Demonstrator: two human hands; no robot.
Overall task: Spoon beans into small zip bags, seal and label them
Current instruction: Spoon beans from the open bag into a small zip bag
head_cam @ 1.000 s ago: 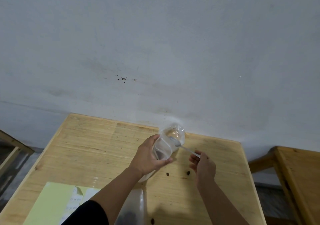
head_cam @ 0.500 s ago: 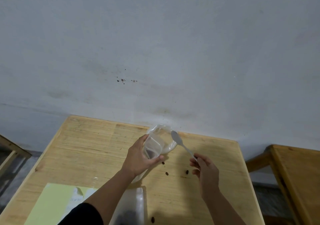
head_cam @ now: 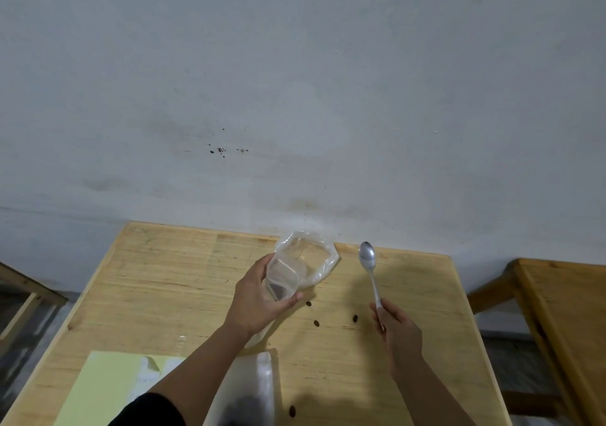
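Observation:
My left hand [head_cam: 259, 297] grips a clear plastic bag [head_cam: 305, 261] above the wooden table [head_cam: 170, 281]; a smaller clear zip bag [head_cam: 283, 279] with a few dark beans at its bottom shows inside it. My right hand [head_cam: 398, 325] holds a metal spoon [head_cam: 369, 265] by the handle end, bowl up and empty, to the right of the bag. Three loose beans [head_cam: 316, 323] lie on the table between my hands, and another bean [head_cam: 292, 410] lies near the front edge.
A yellow-green label sheet [head_cam: 101, 383] lies at the front left. A clear bag with dark beans [head_cam: 246, 393] lies under my left forearm. A grey wall rises behind the table. A second wooden table [head_cam: 564, 304] stands to the right.
The spoon has come out of the bag and swung right and upright. My left hand has lowered the bag slightly toward the table.

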